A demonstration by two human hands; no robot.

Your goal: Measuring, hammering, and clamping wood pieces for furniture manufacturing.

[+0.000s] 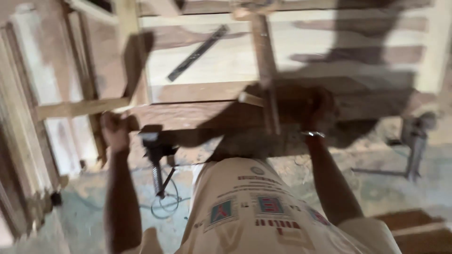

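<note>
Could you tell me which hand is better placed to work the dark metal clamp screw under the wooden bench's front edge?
Probably the left hand: it grips the wooden bench edge right beside the dark metal clamp screw. The right hand sits far across.

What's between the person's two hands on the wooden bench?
In the head view, between the left hand and right hand stands a long bar clamp across the workbench; a black vise hangs near the left hand.
</note>
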